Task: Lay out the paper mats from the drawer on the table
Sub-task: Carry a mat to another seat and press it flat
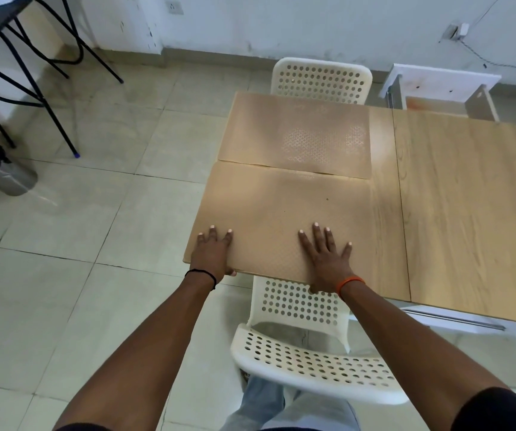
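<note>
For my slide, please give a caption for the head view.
Both hands press the near paper mat flat on the table, beside a second mat.

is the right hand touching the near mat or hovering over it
Touching. The head view shows the right hand lying flat on the near mat, fingers spread straight against its surface with no gap or shadow beneath them.
</note>
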